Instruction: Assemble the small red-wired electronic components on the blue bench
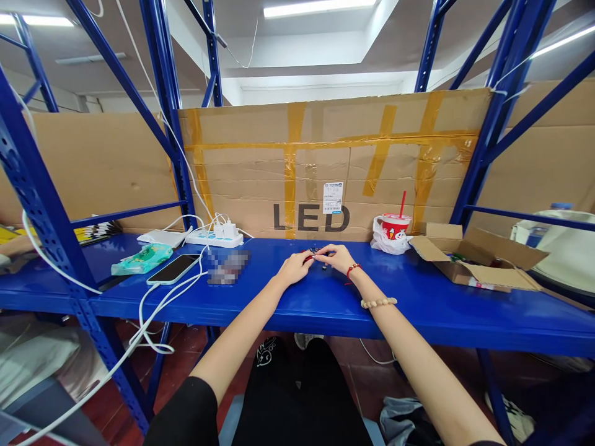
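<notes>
Both hands meet over the middle of a blue shelf [325, 297], fingertips pinched together on a small dark part [317, 253] with a bit of red showing on it. The left hand [294, 267] curls its fingers around the part from one side, and the right hand [338, 256] closes on it from the other, so the part sits between the two, just above the shelf surface. It is too small to tell what it is. A second tiny dark piece [324, 267] lies on the shelf just below the fingertips.

The right wrist wears a red string [352, 269], and a bead bracelet [379, 303] sits further back on that forearm.

Well apart to the left of the left hand lie a phone [173, 269] with a white cable [153, 322] plugged in, a green packet [142, 258] and a white power strip [214, 238] holding chargers. To the right of the right hand, near but not touching, stands a red cup [395, 225] with a straw in a plastic bag, and beyond it an open cardboard box [474, 260]. Behind the hands a large cardboard sheet [334, 167] marked LED leans upright against the back of the shelf.
</notes>
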### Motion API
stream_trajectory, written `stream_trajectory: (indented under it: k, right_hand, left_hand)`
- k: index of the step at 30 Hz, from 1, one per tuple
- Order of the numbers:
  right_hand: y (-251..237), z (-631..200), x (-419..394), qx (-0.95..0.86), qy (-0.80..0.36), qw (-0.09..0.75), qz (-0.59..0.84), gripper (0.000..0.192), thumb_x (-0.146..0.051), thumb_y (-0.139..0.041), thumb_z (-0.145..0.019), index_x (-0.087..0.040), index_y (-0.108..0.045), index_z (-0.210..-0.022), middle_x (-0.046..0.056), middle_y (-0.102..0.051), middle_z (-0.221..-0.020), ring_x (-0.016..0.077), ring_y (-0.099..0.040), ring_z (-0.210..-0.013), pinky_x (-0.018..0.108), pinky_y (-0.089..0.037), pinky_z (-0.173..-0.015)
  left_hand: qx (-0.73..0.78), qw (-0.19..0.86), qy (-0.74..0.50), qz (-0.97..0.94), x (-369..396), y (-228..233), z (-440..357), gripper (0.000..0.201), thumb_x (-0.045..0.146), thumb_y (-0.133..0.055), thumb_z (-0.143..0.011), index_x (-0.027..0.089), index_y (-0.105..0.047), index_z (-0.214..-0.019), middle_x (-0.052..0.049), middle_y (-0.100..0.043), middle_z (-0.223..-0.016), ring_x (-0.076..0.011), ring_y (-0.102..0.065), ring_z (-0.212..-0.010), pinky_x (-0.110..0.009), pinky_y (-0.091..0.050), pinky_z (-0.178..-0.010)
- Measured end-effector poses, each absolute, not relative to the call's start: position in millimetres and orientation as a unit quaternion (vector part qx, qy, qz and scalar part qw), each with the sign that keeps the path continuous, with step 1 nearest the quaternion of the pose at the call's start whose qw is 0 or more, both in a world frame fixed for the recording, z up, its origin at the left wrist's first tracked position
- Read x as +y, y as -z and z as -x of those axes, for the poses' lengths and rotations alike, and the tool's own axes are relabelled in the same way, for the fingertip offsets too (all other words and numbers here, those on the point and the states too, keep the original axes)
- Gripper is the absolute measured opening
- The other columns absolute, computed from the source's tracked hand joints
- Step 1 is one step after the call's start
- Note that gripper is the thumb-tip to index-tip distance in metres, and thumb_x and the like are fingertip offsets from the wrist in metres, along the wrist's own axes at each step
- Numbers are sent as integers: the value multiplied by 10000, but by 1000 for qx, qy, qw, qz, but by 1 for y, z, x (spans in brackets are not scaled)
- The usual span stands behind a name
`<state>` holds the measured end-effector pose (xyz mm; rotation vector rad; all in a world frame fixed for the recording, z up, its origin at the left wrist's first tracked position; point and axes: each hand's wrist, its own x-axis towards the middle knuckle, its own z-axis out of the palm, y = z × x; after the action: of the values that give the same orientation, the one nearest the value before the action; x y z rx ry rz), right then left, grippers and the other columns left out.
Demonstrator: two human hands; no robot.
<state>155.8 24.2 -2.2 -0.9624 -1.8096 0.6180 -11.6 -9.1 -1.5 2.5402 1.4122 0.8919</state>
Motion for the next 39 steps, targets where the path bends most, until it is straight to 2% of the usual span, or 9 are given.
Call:
stream_trajectory:
  k: [7, 13, 19, 24, 33, 39]
  right_hand:
    - [2, -156, 23, -734, -270, 477, 401, 315, -413, -692, -542, -139, -689, -697, 57, -654, -760, 61, -490, -439, 185, -403, -375]
    - [0, -157, 21, -721, -293, 473, 413, 330, -426, -684, -545, -134, -684, -698, 48, -646, -705, 66, -485, -461, 180, -389, -375]
    - [0, -156, 21, -705, -300, 451, 458, 388, -501, -664, -551, -122, -668, -632, 0, -550, -484, 49, -413, -396, 180, -346, -370]
    - [-2, -156, 18, -703, -314, 411, 488, 443, -559, -633, -573, -127, -673, -664, -18, -512, -439, 35, -374, -376, 170, -331, -375]
    - [-1, -155, 18, -697, -319, 406, 498, 416, -536, -637, -585, -128, -661, -669, -11, -515, -453, 46, -410, -395, 162, -342, -370]
    - [-2, -155, 17, -714, -290, 466, 435, 333, -420, -677, -567, -141, -678, -749, 53, -647, -752, 65, -491, -469, 175, -384, -384]
  left_hand:
    - [443, 40, -318, -837, -6, 5, 12, 253, 300, -327, -873, 244, -524, -1021, -17, -614, -1023, -193, -564, -933, -287, -435, -759]
    - [422, 55, -337, -840, -6, 7, 11, 248, 291, -343, -870, 236, -530, -1024, -22, -623, -984, -187, -581, -889, -290, -444, -762]
    - [407, 72, -333, -848, -6, 8, 10, 247, 284, -348, -870, 218, -523, -1032, -38, -621, -981, -180, -584, -880, -277, -450, -763]
    - [403, 74, -342, -846, -9, 9, 11, 253, 289, -350, -872, 236, -499, -1069, -36, -612, -1008, -188, -583, -910, -294, -451, -788]
    - [420, 55, -322, -846, -6, 10, 10, 262, 279, -334, -877, 260, -499, -1079, -22, -606, -1053, -190, -570, -959, -305, -448, -813]
    - [446, 49, -314, -837, -2, 10, 12, 272, 278, -323, -882, 258, -487, -1098, -29, -609, -1041, -186, -572, -950, -297, -449, -804]
